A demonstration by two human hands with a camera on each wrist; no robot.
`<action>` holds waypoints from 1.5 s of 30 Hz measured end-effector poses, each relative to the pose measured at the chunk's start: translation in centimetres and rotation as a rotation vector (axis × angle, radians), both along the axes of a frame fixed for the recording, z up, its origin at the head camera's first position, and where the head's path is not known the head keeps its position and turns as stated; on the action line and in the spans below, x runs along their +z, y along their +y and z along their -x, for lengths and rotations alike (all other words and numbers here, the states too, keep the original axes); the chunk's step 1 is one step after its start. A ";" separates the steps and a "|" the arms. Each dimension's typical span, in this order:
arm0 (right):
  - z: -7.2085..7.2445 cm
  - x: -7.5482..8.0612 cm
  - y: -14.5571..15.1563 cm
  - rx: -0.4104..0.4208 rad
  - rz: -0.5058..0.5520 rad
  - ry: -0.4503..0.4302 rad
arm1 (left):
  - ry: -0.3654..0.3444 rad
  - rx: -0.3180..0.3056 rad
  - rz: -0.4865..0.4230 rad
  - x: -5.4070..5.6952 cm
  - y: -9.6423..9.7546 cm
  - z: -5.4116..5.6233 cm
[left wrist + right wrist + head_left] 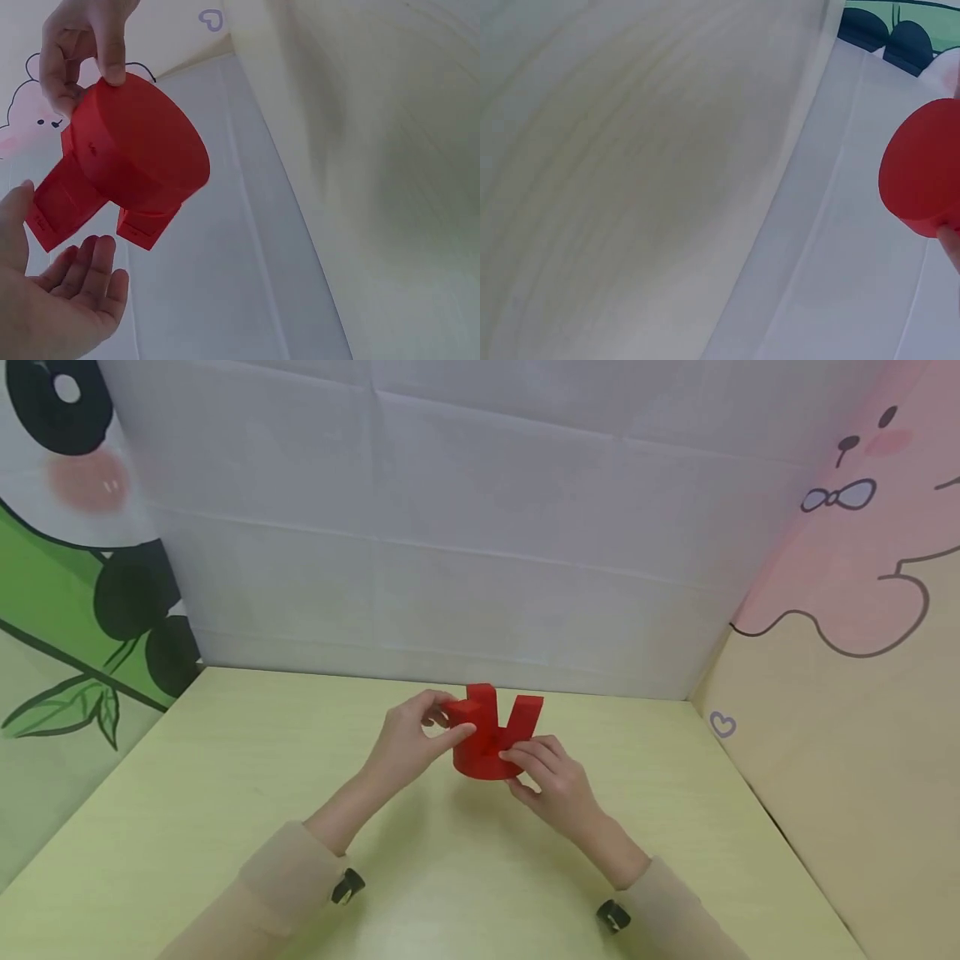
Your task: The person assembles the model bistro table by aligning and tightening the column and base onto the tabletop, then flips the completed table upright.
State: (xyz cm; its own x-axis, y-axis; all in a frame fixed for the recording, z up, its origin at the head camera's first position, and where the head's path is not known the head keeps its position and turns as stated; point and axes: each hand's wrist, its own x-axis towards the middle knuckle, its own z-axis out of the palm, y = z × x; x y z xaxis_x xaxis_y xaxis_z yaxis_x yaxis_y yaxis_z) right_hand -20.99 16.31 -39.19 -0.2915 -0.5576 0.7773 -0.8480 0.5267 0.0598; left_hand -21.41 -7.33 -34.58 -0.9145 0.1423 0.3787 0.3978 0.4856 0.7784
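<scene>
A red round piece with a flat disc-like base and several blocky prongs (487,756) is held up above the table between both hands. In the head view the prongs point up and outward. My left hand (408,735) grips the left prong, thumb in front and fingers behind. Seen from the left wrist, the red piece (142,142) shows its smooth underside, with small dark print on its side and prongs. My right hand (555,781) pinches the base's near right edge, fingers above and thumb below. The right wrist view catches only part of the red piece (922,169) and a fingertip.
The pale yellow table (225,760) lies beneath the hands. A white creased sheet (480,543) stands behind it. Panels with cartoon animals rise at the left (75,610) and right (847,610). Small black devices hang by both cuffs.
</scene>
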 end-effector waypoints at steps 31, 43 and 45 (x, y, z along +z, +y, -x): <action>0.1 2.8 0.2 0.099 0.528 -1.129 | 0.672 -0.084 0.439 -5.1 -0.9 -1.0; 1.5 2.5 0.2 0.147 0.453 -1.137 | 0.197 -0.126 0.225 -3.5 -1.4 0.9; 2.0 2.2 0.3 0.139 0.399 -1.122 | 0.106 -0.147 0.192 -3.4 -1.7 1.5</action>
